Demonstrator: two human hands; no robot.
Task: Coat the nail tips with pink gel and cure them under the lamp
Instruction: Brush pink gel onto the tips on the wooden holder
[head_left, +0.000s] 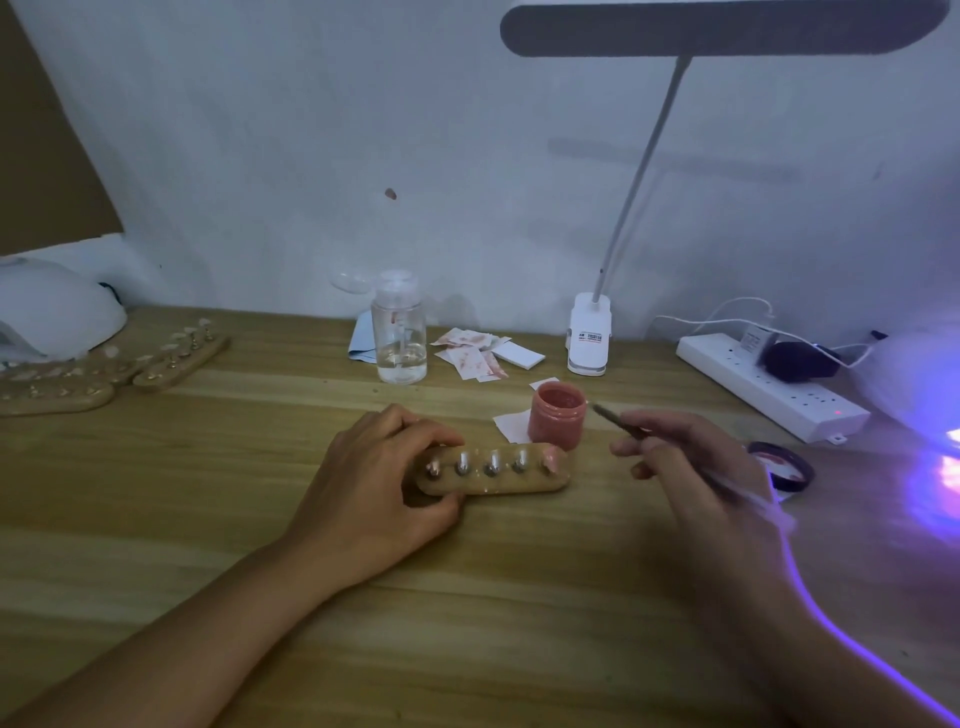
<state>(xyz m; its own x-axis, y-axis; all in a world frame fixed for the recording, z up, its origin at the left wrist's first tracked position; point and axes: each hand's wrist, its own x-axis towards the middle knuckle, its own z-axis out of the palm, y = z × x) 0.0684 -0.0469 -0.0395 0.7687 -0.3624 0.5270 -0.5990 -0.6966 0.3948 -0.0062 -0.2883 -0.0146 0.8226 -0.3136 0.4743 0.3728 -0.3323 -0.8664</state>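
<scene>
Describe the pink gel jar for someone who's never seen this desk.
Find the white lamp base at the back of the wooden desk. In front of it, behind the right end of the nail holder, stands the pink gel jar. It's the only open pink pot; the pump bottle nearby is tall and clear.

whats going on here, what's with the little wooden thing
A person is painting nail tips at a desk. The left hand grips the left end of a wooden holder carrying five tips on pegs; only the rightmost tip looks pink. The right hand holds a thin brush, its bristles near the rim of the open jar of pink gel behind the holder. Purple light glows at the far right.
</scene>
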